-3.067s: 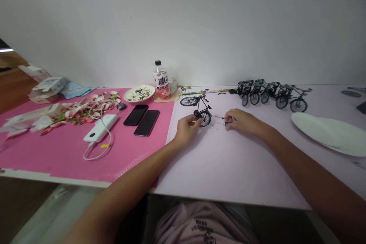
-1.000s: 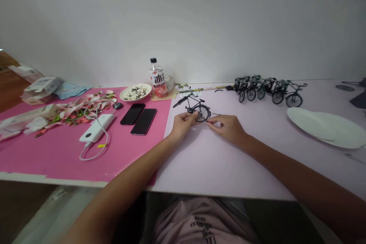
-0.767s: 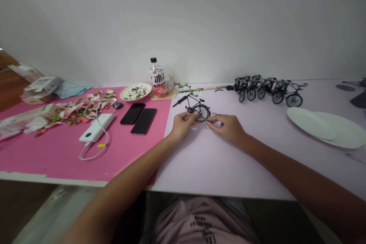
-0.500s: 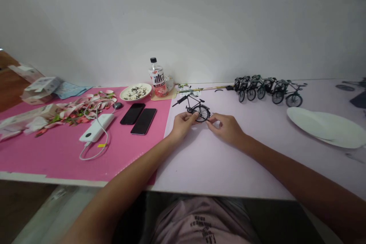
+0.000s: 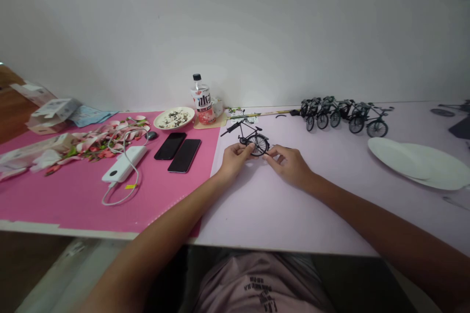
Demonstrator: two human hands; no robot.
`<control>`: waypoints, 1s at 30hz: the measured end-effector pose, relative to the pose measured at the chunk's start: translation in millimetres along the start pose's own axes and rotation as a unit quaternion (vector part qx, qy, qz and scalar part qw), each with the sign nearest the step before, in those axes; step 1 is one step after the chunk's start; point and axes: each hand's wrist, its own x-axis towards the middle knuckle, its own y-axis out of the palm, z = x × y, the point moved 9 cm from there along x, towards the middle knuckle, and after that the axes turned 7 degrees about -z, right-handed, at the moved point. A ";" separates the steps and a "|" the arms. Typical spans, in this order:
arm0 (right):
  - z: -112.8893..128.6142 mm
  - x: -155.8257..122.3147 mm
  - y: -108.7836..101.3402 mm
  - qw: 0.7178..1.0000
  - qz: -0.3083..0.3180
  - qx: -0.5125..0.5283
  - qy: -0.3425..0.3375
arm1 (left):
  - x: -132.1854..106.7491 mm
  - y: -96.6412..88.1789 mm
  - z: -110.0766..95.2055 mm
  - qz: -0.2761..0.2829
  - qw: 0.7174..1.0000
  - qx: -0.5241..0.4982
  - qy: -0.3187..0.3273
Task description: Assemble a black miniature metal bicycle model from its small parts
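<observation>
A small black model bicycle [image 5: 248, 136] stands on the pale lilac table top, just past my hands. My left hand [image 5: 235, 160] pinches it at the rear wheel, fingers closed on the rim. My right hand [image 5: 290, 163] is right beside that wheel, thumb and forefinger pinched together on a tiny thin part that I cannot make out. A row of finished green and black model bicycles [image 5: 343, 116] is parked near the wall to the right.
Two black phones [image 5: 178, 150], a white power bank [image 5: 124, 164] with cable and pink scraps [image 5: 99, 143] lie on the pink mat at left. A bowl [image 5: 174, 118] and drink bottle [image 5: 200, 99] stand by the wall. White plates [image 5: 418, 162] lie at right.
Since three seconds ago the bicycle has been turned and set upright. Over the last second my right hand has crept a little left, closer to the rear wheel; my left hand has stayed put.
</observation>
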 end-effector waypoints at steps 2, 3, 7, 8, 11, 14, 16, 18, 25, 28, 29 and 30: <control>-1.4 -0.2 0.4 1.000 -0.004 -0.005 -0.001 | -0.4 0.3 -0.5 0.001 1.000 0.000 -0.001; -1.7 -0.3 0.6 1.000 -0.005 -0.009 -0.003 | -0.7 0.5 -0.8 0.001 1.000 0.001 -0.001; -1.7 -1.2 2.6 1.000 -0.002 -0.012 -0.014 | -1.3 0.5 -2.8 -0.002 1.000 0.015 0.003; -1.8 -1.4 3.3 1.000 0.002 -0.011 -0.015 | -1.4 0.4 -3.2 -0.004 1.000 0.020 0.005; -0.3 -1.7 5.5 1.000 0.015 -0.007 -0.019 | -1.6 0.7 -2.9 -0.004 1.000 0.027 0.005; 4.4 -1.3 7.0 0.999 0.028 -0.004 -0.027 | -1.4 0.8 -1.3 -0.003 0.999 0.032 0.002; 6.8 -0.6 7.2 0.999 0.032 -0.002 -0.024 | -0.9 1.0 -0.2 0.001 0.999 0.032 0.002; 7.3 0.2 7.2 0.999 0.034 0.004 -0.013 | -0.1 1.6 0.7 0.005 0.999 0.032 0.004; 6.0 0.4 9.1 0.999 0.042 0.017 0.002 | 0.5 3.2 1.8 0.013 1.000 0.012 -0.004; 8.0 -0.5 8.6 0.999 0.039 0.019 0.002 | -1.8 4.2 -0.6 0.018 1.000 0.023 -0.001; 8.8 -0.7 8.7 0.999 0.041 0.017 0.000 | -2.5 4.8 -1.5 0.021 0.999 0.026 0.002; 9.5 -0.8 8.8 0.999 0.046 0.012 -0.002 | -3.1 5.4 -2.4 0.023 0.999 0.030 0.007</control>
